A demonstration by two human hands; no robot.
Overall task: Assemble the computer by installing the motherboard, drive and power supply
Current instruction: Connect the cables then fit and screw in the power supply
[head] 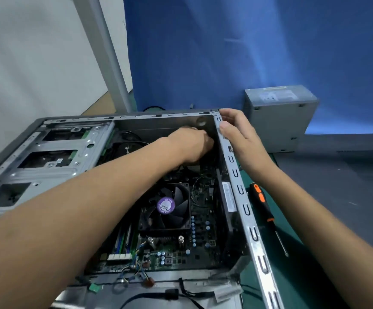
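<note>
The grey computer case [241, 192] lies open on its side. The motherboard [201, 221] sits inside it, with a black cooler fan [166, 207] bearing a purple label. My left hand [192, 144] reaches deep into the far right corner of the case, fingers curled; what they hold is hidden. My right hand [236, 132] grips the case's right wall at its far corner, thumb over the rim. The metal drive cage [54, 152] fills the case's left side. The grey power supply [279, 117] stands outside the case, behind it on the right.
A black and orange screwdriver [262, 204] lies on the green mat [292, 275] just right of the case. Loose cables [176, 293] trail along the case's near edge. A blue cloth [225, 52] hangs behind, and a dark panel [337, 175] lies at the right.
</note>
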